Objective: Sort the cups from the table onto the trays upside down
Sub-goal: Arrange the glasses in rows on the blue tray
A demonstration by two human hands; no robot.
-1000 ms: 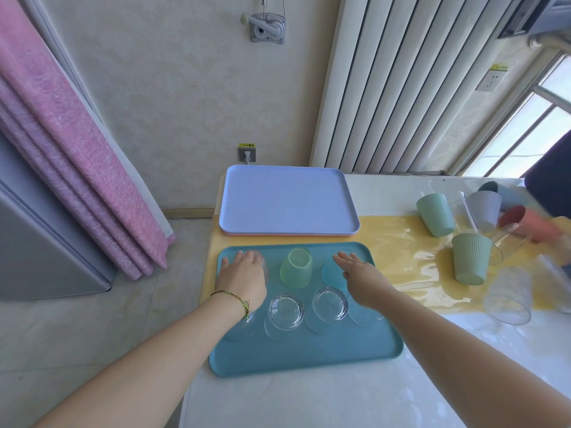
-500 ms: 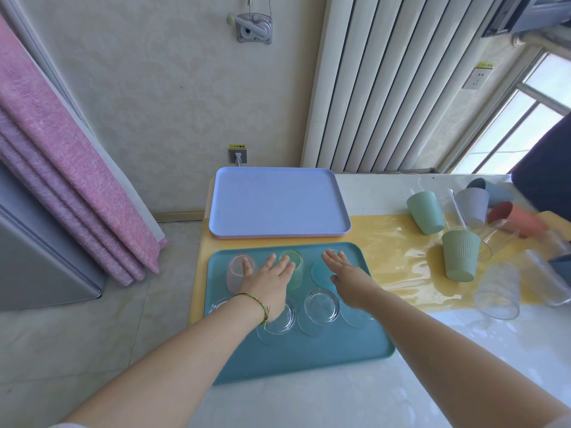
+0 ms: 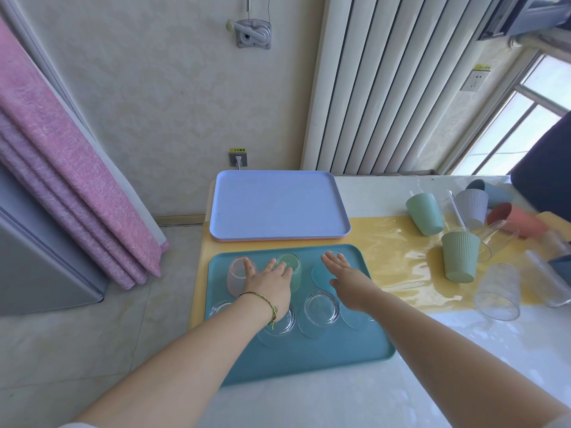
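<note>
A teal tray (image 3: 309, 362) near the table's front left holds several upside-down see-through cups: a pink one (image 3: 236, 278), a green one (image 3: 290, 264), a blue one (image 3: 319, 273) and clear ones (image 3: 319, 308). My left hand (image 3: 268, 282) hovers over the tray between the pink and green cups, fingers straight, holding nothing. Over the blue cup is my right hand (image 3: 347, 279), also open and empty. Behind the teal tray lies a lilac tray (image 3: 278, 205) with nothing on it.
On the yellow mat (image 3: 392, 261) and white table at right stand and lie more cups: green (image 3: 460, 261), light green (image 3: 425, 213), grey (image 3: 472, 206), orange-red (image 3: 513, 222), blue (image 3: 491, 189), clear (image 3: 497, 296). A dark shape sits at far right. A radiator stands behind.
My left hand let go of the pink cup, which now stands upside down at the tray's back left, and moved right. The camera view shifted a little.
</note>
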